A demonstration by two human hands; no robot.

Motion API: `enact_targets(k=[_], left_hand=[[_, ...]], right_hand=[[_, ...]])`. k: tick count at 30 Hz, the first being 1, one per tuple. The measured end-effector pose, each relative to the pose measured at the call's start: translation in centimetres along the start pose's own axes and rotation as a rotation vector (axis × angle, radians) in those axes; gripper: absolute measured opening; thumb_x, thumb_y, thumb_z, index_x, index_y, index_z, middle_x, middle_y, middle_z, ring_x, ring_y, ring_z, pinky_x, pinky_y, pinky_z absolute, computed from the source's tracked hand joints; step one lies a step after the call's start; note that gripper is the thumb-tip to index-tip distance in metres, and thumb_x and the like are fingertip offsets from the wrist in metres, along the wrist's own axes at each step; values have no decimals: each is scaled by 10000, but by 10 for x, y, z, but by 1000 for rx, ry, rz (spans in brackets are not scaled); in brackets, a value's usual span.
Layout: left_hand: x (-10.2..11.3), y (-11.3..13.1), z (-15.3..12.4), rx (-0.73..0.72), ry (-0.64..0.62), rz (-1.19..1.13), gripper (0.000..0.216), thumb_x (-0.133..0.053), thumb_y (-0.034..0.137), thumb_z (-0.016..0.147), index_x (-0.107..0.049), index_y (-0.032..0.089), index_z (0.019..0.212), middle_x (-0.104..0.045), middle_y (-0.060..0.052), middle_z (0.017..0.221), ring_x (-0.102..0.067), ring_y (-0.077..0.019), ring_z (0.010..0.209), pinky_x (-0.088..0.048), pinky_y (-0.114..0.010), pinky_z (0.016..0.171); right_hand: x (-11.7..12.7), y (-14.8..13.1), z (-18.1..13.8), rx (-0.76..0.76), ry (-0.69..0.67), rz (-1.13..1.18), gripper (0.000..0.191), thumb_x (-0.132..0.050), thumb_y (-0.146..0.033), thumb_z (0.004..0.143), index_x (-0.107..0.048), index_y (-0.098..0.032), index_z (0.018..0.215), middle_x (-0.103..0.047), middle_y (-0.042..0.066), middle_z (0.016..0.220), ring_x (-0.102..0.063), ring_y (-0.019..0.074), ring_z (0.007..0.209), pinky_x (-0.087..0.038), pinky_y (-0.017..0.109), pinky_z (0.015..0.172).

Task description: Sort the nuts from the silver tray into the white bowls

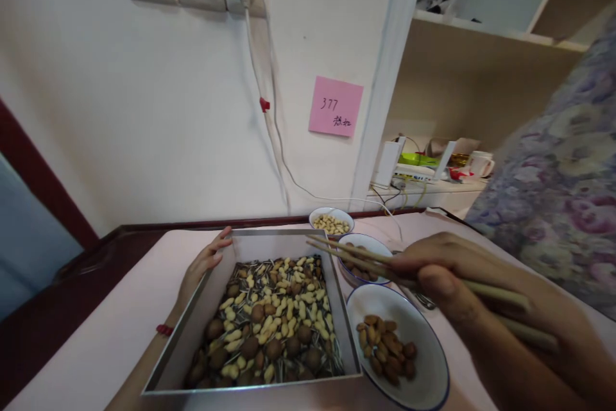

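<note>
A square grey tray point(192, 321) on the pink table holds a mix of peanuts, sunflower seeds and brown nuts. My left hand point(205, 263) rests against the tray's far left corner, fingers curled on its rim. My right hand point(443, 273) grips a pair of wooden chopsticks point(351, 257), whose tips hover above the tray's far right corner, near the middle bowl. I see nothing pinched between the tips. Three white bowls stand to the right of the tray: the near bowl point(423, 385) with almonds, the middle bowl point(380, 247) with brown nuts, the far bowl point(318, 213) with peanuts.
A white wall with a pink sticky note point(335, 106), switches and a hanging white cable point(274, 122) stands behind the table. Shelves at the right hold a mug point(480, 163) and clutter. Floral cloth point(558, 180) fills the right side. The table's dark wooden edge point(72, 270) runs along the left.
</note>
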State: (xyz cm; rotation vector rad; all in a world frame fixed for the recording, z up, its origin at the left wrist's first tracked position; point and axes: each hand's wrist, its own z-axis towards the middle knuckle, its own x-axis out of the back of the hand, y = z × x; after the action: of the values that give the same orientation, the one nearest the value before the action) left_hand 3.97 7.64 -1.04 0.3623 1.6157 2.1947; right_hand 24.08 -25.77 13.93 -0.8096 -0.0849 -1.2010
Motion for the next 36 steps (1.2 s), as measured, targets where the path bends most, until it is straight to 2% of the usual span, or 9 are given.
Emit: enact_targets(k=[4,8,11,15,19,24,36], left_hand=[[-4,3,-5,-9,-1,-91,306,-732,407,717,-769,224,960,-507,-74,1525,-296,-361,1487,-173,-449,1227],[-8,6,-9,6,7,-171,281,-739,364,693,-777,215,928,-511,-79,1521,-281,-367,1491,-171,-450,1219],[-10,6,-10,17,2,-221,263,-737,337,679,-782,208,904,-510,-77,1522,-291,-369,1487,-185,-442,1210],[-13,6,-12,22,20,-246,248,-715,314,678,-781,205,891,-535,-77,1501,-308,-362,1480,-227,-444,1191],[-14,5,-14,17,30,-263,253,-705,295,668,-784,202,889,-555,-76,1482,-323,-355,1474,-229,-429,1190],[-14,4,-15,18,29,-274,245,-695,290,677,-783,204,888,-544,-73,1491,-328,-359,1470,-240,-449,1184],[-15,6,-17,23,30,-270,245,-699,302,683,-776,204,893,-537,-76,1498,-328,-363,1472,-251,-443,1177]], right_hand=[[-36,10,2,8,-242,45,177,-499,-300,1017,-675,-285,1022,-701,-17,946,-689,131,899,-547,213,755],[-59,27,0,1,-368,-78,213,-454,-330,1033,-658,-270,1016,-673,-4,937,-666,133,863,-522,244,724],[-63,36,-3,52,-353,-115,188,-472,-327,1029,-648,-269,1061,-660,0,951,-663,129,891,-509,222,723],[-71,35,-6,71,-334,13,167,-496,-310,1022,-652,-268,1064,-662,-1,980,-656,126,942,-500,195,773],[-91,30,-10,-5,-367,142,217,-474,-324,1033,-666,-240,976,-659,6,938,-646,135,899,-489,209,762],[-111,31,-13,15,-415,141,247,-478,-315,1026,-651,-217,879,-642,2,831,-623,135,804,-468,215,704],[-99,28,-11,-45,-447,98,247,-469,-343,1030,-639,-226,895,-638,9,852,-629,149,831,-477,223,724]])
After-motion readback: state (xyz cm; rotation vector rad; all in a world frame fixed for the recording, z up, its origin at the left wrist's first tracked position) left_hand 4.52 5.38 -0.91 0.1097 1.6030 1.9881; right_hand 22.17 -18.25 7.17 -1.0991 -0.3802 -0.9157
